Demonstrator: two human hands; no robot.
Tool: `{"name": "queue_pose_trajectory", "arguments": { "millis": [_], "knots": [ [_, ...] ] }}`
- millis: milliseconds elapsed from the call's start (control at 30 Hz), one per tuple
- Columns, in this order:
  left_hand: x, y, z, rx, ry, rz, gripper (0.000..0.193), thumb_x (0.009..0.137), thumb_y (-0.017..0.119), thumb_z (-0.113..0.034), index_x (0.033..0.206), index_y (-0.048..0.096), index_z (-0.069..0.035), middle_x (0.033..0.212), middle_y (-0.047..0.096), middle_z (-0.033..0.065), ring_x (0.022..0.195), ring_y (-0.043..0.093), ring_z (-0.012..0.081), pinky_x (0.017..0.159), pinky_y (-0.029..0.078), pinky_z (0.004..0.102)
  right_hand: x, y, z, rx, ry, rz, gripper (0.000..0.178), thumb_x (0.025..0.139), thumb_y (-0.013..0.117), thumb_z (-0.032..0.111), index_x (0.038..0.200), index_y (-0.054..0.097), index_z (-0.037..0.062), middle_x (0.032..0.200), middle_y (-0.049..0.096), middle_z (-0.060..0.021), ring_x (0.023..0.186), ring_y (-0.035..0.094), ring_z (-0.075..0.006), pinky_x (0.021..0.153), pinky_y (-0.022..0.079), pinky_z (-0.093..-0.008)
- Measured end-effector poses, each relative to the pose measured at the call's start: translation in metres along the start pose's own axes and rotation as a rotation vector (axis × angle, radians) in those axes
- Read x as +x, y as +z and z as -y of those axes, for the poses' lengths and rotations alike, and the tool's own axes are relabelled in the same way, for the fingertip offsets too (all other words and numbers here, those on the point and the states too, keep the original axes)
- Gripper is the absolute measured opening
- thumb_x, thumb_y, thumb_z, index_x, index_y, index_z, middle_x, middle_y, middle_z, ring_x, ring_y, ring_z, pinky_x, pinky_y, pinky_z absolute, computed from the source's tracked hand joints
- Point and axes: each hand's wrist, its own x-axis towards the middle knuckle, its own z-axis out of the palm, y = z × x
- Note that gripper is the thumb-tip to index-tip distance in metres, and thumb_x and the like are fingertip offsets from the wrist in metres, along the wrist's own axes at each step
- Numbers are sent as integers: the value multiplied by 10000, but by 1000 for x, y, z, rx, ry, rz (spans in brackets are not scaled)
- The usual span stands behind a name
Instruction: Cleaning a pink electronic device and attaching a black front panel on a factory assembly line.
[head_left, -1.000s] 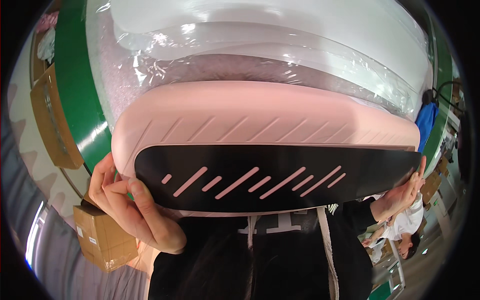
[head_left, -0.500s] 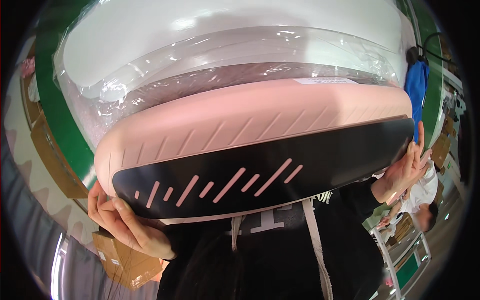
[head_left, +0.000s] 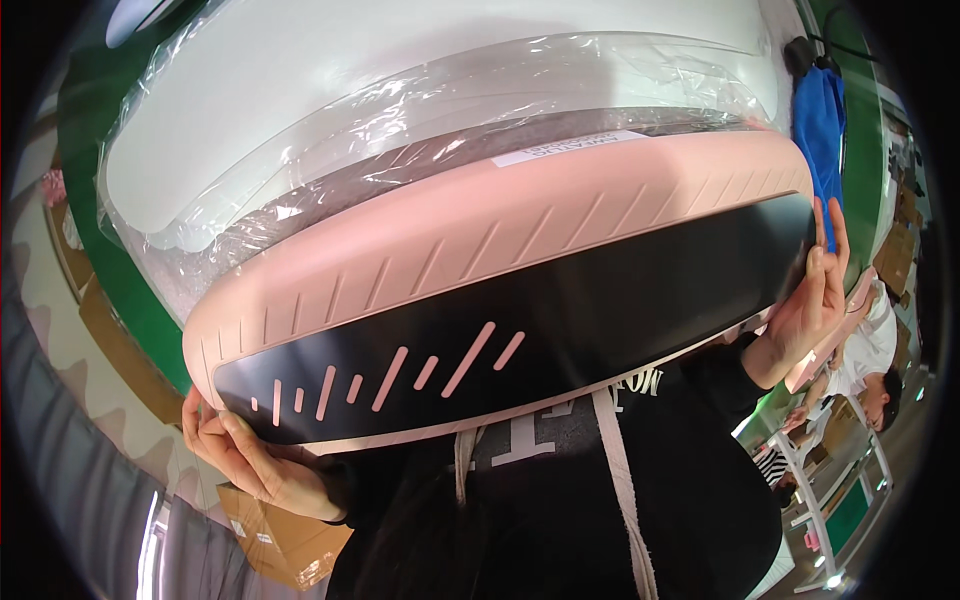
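Observation:
Across the middle of the head view stretches a large pink-and-white plastic shell (head_left: 430, 235), tilted with its right end higher. Slanted grooves run along its pink side, and a black panel (head_left: 640, 280) with slanted pink slots covers the near face. Clear plastic film (head_left: 310, 205) wraps its white far part, and a white label (head_left: 570, 148) sits on the pink rim. My left hand (head_left: 255, 460) grips the near left corner, thumb on the panel's edge. My right hand (head_left: 825, 280) is wrapped round the right end. The underside and some fingertips are hidden.
A blue cloth-like item (head_left: 820, 125) hangs by the shell's far right. A cardboard box (head_left: 285, 535) is at lower left, near a grey curtain (head_left: 75, 440). At right, a person in white (head_left: 870, 340) is by a white metal frame (head_left: 815, 500). Green surface (head_left: 85, 170) lies beyond.
The shell has tilted further, its right end rising, and its label has shifted left. My right hand has moved up with it; both hands keep their hold.

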Motion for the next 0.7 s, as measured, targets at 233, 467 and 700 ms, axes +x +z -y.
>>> {"name": "queue_pose_trajectory", "arguments": {
  "millis": [233, 467, 700],
  "knots": [
    [0, -3, -2, -107, -77, 39, 200, 969, 402, -138, 942, 490, 40, 1255, 401, 95, 947, 522, 106, 882, 422, 280, 1, 1, 1, -1, -1, -25, 189, 866, 494, -36, 683, 537, -55, 1320, 396, -276, 1207, 460, -384, 1008, 390, -424],
    [2, 1, -7, -33, -73, 33, 329, 971, 401, -178, 1237, 404, 15, 1004, 535, 75, 921, 535, 103, 821, 428, 235, 1, 5, 3, -8, -25, -20, 155, 846, 535, -20, 699, 553, -64, 1292, 419, -279, 1181, 478, -395, 1002, 384, -440],
    [2, -1, -2, 3, -46, 18, 300, 967, 411, -180, 1192, 452, 15, 1084, 510, 85, 976, 525, 112, 858, 422, 247, 0, 3, 1, -23, -33, -31, 128, 822, 560, -22, 702, 570, -65, 1280, 432, -282, 1170, 483, -400, 994, 377, -456]
  ]
}}
